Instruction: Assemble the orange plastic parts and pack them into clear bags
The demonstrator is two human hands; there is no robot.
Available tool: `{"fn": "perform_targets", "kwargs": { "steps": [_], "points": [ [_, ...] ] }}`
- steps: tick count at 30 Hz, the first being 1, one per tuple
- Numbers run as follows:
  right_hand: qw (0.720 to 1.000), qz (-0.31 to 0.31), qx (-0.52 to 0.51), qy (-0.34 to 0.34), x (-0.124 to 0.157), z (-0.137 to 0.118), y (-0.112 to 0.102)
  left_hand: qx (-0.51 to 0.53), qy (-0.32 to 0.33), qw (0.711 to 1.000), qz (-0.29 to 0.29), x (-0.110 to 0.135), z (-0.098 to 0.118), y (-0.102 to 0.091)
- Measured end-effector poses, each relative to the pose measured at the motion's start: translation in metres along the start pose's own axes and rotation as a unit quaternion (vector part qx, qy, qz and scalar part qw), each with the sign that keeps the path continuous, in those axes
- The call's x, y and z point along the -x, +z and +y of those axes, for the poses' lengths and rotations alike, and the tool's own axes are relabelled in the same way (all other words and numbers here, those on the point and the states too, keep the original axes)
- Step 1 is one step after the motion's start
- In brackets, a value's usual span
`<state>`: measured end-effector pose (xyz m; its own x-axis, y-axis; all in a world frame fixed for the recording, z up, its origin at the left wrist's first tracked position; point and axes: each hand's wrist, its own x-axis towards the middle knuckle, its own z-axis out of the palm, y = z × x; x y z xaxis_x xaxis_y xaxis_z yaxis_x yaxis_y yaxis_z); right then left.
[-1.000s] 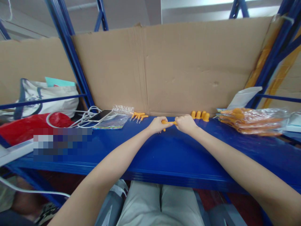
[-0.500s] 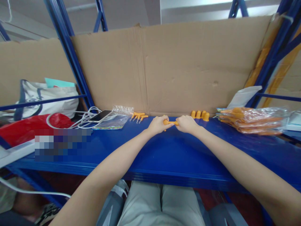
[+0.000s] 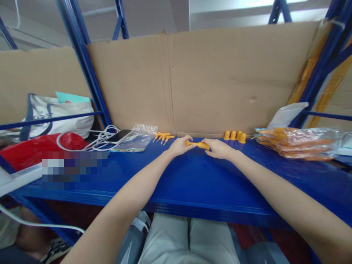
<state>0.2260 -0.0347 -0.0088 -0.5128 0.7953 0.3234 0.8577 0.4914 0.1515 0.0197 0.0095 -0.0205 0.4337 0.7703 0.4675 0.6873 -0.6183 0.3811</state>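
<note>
Both my hands meet at the back middle of a blue shelf (image 3: 192, 179). My left hand (image 3: 180, 146) is closed on one end of a small orange plastic piece (image 3: 198, 145). My right hand (image 3: 217, 148) pinches the other end, its fingers lying lower and flatter. Left of my hands lie a few orange claw-shaped parts (image 3: 162, 136). To the right stand several small orange caps (image 3: 234, 135) against the cardboard wall.
A cardboard sheet (image 3: 209, 80) backs the shelf. A phone (image 3: 118, 135) with white cables and a clear bag (image 3: 132, 142) lie at the left, beside a red bag (image 3: 33, 148) and a white tote. A plastic pack of orange parts (image 3: 295, 142) lies at the right.
My right hand has flattened and dropped toward the shelf, showing more of the orange piece between my hands. The view shifted slightly.
</note>
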Motion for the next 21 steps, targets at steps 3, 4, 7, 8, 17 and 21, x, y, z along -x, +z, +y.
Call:
{"fn": "perform_targets", "kwargs": {
  "steps": [3,4,7,8,17,21],
  "points": [
    [1.000,0.013,-0.020,-0.018,-0.001,0.004,0.005,-0.006,-0.004,1.000,0.016,-0.002,-0.010,0.000],
    [1.000,0.012,-0.012,-0.007,-0.001,0.005,0.005,-0.008,-0.013,1.000,0.021,-0.003,-0.013,0.001],
    [0.998,-0.004,0.031,0.055,0.000,0.006,0.003,-0.059,-0.067,0.996,0.030,-0.004,-0.016,-0.001],
    [0.996,-0.012,0.046,0.081,0.001,0.006,0.002,-0.091,-0.098,0.991,0.026,-0.003,-0.016,-0.003],
    [0.959,-0.050,0.088,0.264,0.007,0.012,0.006,-0.218,-0.342,0.908,-0.104,0.002,-0.026,-0.016],
    [0.955,-0.062,0.081,0.279,0.005,0.011,0.007,-0.226,-0.339,0.903,-0.139,0.002,-0.032,-0.017]
  ]
}}
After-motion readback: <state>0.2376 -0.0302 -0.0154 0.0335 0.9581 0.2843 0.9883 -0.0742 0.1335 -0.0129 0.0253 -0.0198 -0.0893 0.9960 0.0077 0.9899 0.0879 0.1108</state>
